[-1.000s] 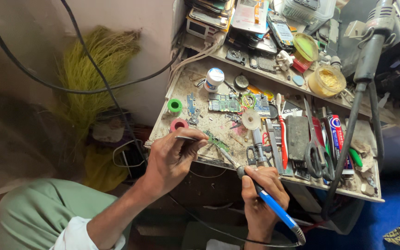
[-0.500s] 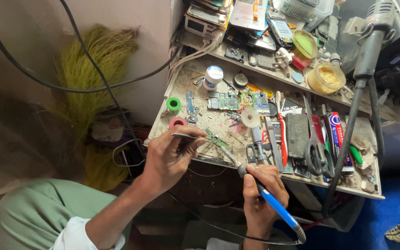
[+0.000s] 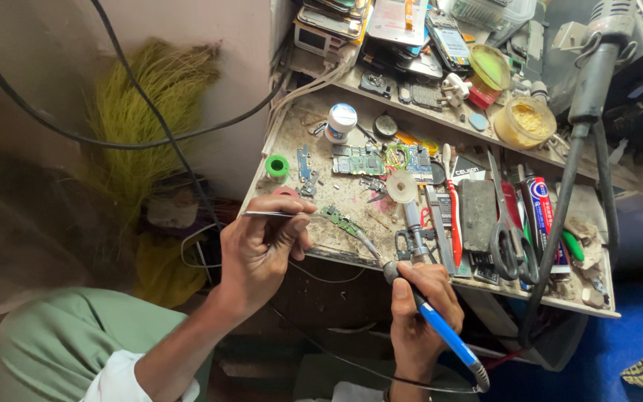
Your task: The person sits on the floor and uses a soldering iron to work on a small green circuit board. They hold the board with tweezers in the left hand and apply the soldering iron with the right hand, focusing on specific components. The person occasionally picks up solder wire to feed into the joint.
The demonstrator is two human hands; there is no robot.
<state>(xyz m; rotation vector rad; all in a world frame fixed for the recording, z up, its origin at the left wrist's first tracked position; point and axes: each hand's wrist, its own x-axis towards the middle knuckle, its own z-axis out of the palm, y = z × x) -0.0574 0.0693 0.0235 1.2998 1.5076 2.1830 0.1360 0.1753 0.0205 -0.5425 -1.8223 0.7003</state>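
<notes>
Delicately, left hand [image 3: 258, 249] pinches tweezers [image 3: 280, 215] steadying a thin, brittle circuit board [image 3: 342, 221]; right hand [image 3: 422, 298] grips soldering iron [image 3: 440, 327].

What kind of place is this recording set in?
Most likely a small phone or electronics repair bench. The right hand holds a blue-handled soldering iron over a small green circuit board, the left hand holds tweezers, and stacked phones fill the shelf.

At lower centre, the soldering iron's [image 3: 440, 327] tip is too small to tell whether it touches the small green board [image 3: 342, 221]. The frame's top edge cuts off the stacked phones [image 3: 411, 22]; its bottom edge cuts both forearms.
</notes>
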